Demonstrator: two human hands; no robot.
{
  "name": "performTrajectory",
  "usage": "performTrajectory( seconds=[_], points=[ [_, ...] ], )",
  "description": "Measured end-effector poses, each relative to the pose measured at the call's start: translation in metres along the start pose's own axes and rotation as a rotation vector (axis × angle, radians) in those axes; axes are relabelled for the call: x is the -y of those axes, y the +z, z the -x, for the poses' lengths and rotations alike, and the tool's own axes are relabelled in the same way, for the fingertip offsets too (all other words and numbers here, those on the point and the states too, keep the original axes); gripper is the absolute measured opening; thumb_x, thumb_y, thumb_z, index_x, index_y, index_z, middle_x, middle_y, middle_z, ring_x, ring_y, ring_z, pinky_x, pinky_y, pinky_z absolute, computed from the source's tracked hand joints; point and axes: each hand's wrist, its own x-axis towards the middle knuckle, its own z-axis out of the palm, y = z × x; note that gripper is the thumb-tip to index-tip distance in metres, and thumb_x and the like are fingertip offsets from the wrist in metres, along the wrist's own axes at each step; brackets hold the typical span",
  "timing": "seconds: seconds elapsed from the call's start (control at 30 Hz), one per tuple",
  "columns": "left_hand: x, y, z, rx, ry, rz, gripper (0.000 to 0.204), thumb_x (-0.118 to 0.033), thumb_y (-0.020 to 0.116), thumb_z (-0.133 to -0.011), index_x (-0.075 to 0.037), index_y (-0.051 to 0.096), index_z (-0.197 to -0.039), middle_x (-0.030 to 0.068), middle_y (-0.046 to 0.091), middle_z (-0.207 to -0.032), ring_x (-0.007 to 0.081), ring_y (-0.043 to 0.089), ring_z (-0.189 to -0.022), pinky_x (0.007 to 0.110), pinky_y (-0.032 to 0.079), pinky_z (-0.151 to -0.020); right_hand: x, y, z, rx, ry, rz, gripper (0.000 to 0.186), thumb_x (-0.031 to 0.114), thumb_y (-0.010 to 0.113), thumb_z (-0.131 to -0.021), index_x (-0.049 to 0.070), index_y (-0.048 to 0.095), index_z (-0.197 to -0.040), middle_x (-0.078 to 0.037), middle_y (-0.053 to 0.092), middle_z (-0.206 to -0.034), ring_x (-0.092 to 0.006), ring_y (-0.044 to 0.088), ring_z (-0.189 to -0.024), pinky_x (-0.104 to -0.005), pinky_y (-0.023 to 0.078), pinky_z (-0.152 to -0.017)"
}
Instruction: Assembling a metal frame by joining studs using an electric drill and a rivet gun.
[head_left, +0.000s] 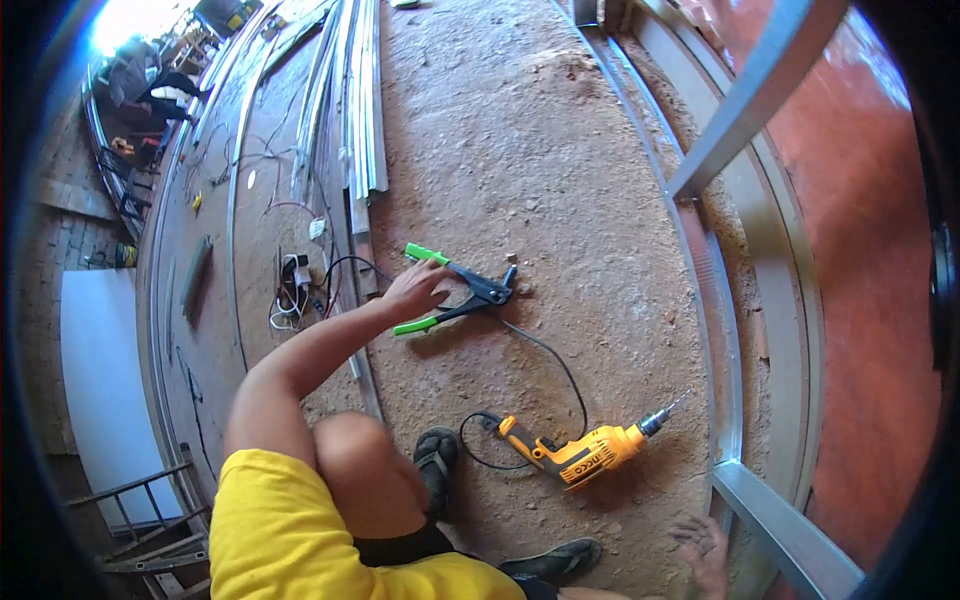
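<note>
My left hand [412,291] reaches forward over the dirt floor, its fingers around the upper handle of a hand riveter [487,290]. This tool has a black body and bright green grips, its two handles spread apart. My right hand [704,552] is low on the right, near the metal frame, with fingers apart and nothing visible in it; part of it is cut off by shade and the lower edge. Between the hands lies a yellow-orange electric drill [585,456] on its side, a thin bit in its chuck pointing toward the frame.
A metal frame rail [716,330] runs along the right, with a slanting bar [765,95] above it. Long metal profiles [362,110] lie at the far left-centre. A black cord [565,365] loops from the drill toward a white power strip [297,279]. A white panel [112,385] is on the left.
</note>
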Motion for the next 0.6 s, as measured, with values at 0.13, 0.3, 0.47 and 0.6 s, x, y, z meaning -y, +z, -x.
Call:
performTrajectory(
  seconds=[0.13,0.3,0.47,0.6],
  points=[
    [0.020,0.009,-0.031,0.002,0.079,-0.211,0.060,-0.026,0.064,-0.078,-0.015,0.039,-0.131,0.0127,0.035,-0.138,0.0345,0.032,-0.128,0.047,0.033,-0.099,-0.002,-0.015,0.031,-0.069,0.212,0.146,0.068,0.020,0.066,-0.082,0.005,0.029,-0.137,-0.018,0.047,-0.128,-0.0317,0.051,-0.111,-0.0425,0.042,-0.093],
    [0.053,0.044,-0.023,0.195,-0.032,-0.190,0.078,-0.052,0.054,-0.081,-0.019,0.021,-0.143,0.0119,0.017,-0.149,0.0370,0.011,-0.137,0.061,0.015,-0.105,-0.123,-0.009,0.077,-0.476,0.432,0.270,0.068,0.020,0.071,-0.077,0.010,0.033,-0.133,-0.018,0.054,-0.114,-0.0292,0.058,-0.100,-0.0407,0.047,-0.088],
    [0.049,0.028,-0.019,0.251,-0.064,-0.087,0.082,-0.056,0.051,-0.081,-0.018,0.015,-0.144,0.0139,0.010,-0.150,0.0361,0.004,-0.138,0.059,0.007,-0.107,0.037,0.087,0.062,-0.293,0.129,-0.961,0.079,0.005,0.075,-0.070,0.013,0.031,-0.136,-0.022,0.035,-0.136,-0.0398,0.044,-0.119,-0.0555,0.039,-0.095],
    [0.044,0.033,-0.031,0.111,-0.055,-0.040,0.089,-0.059,0.053,-0.077,-0.015,0.015,-0.144,0.0121,0.011,-0.150,0.0351,0.006,-0.138,0.058,0.006,-0.108,0.127,0.129,0.041,0.304,-0.215,-0.311,0.090,0.030,0.068,-0.080,0.016,0.008,-0.145,-0.015,0.026,-0.145,-0.0351,0.035,-0.128,-0.0577,0.027,-0.103]
  ],
)
